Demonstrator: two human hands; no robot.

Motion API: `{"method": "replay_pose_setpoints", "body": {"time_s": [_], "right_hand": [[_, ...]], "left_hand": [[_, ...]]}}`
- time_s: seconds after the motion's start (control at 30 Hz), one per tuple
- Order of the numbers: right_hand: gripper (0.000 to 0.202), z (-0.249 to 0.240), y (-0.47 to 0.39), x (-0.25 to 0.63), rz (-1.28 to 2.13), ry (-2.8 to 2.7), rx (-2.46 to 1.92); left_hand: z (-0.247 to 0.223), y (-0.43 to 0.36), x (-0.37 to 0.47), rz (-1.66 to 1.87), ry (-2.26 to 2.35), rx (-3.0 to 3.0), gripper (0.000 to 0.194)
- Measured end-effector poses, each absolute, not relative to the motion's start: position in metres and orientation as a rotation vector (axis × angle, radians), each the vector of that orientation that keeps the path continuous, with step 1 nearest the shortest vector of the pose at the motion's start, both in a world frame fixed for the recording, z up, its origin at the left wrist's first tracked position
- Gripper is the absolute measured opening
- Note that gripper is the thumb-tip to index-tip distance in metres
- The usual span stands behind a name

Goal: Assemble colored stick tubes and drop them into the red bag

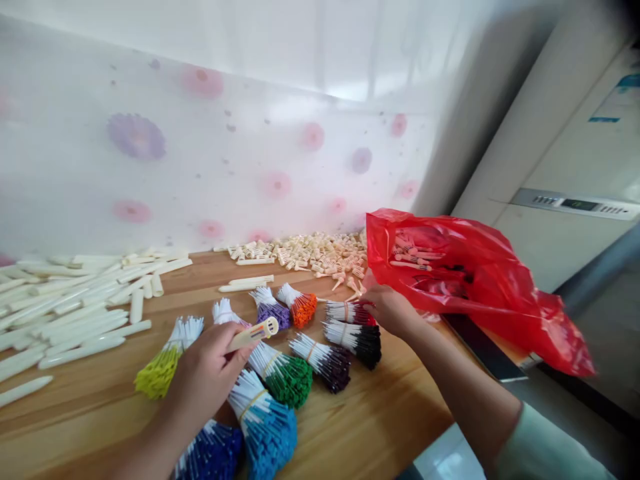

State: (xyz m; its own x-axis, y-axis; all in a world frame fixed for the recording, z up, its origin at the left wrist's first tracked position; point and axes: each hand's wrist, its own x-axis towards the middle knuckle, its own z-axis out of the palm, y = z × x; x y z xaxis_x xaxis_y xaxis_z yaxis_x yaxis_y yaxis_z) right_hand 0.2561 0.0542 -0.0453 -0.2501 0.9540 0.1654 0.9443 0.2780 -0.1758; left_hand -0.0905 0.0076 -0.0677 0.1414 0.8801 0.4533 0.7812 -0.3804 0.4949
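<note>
so this looks like the assembly stage to me; the left hand [207,373] has its fingers curled shut round a cream pen barrel [253,335], open end poking out up and to the right past the fingertips, with the thumb along its underside; just beyond that open end sit the bundled refills, purple bundle [270,308] and orange bundle [299,305] a bit further out, green bundle [283,377] right under the barrel, light blue bundle [263,417] and dark blue bundle [210,453] back towards the wrist, yellow bundle [163,363] off to the thumb side; the right hand [387,308] is down at the red-tipped bundle [347,312], fingers closed in a pinch right against its coloured end, though I honestly can't tell if it's got a single refill or is only touching the bunch; black bundle [357,340] sits just below those fingertips and the red plastic bag [465,280] is bunched up right behind the knuckles, touching or nearly; a heap of small tips [320,253] lies beyond it, and spare barrels [75,307] are well off to the left on the wooden table [375,413]; my guess for the next bit: tease one refill free without dragging the bunch, then line it up with the barrel mouth, which needs the two hands brought together
</note>
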Motion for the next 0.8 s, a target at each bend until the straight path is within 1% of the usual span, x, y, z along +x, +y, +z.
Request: {"method": "replay_pose_setpoints", "body": {"time_s": [0.07,0.17,0.33,0.53,0.8], "right_hand": [[0.015,-0.046,0.059,0.254,0.038,-2.386,-1.846],[0.023,-0.042,0.066,0.249,0.024,-2.461,-1.955],[0.026,-0.036,0.066,0.245,0.011,-2.484,-2.049],[0.024,-0.04,0.062,0.255,0.087,-2.423,-2.025],[0.019,-0.044,0.055,0.274,0.22,-2.265,-1.872]], "left_hand": [[-0.07,0.009,-0.091,1.082,1.647,2.287,0.025],[-0.071,0.011,-0.092,1.077,1.647,2.311,0.025],[-0.073,0.012,-0.093,1.03,1.642,2.344,0.023],[-0.075,0.013,-0.094,1.029,1.632,2.366,0.025],[-0.077,0.015,-0.094,1.017,1.603,2.417,0.027]]}}
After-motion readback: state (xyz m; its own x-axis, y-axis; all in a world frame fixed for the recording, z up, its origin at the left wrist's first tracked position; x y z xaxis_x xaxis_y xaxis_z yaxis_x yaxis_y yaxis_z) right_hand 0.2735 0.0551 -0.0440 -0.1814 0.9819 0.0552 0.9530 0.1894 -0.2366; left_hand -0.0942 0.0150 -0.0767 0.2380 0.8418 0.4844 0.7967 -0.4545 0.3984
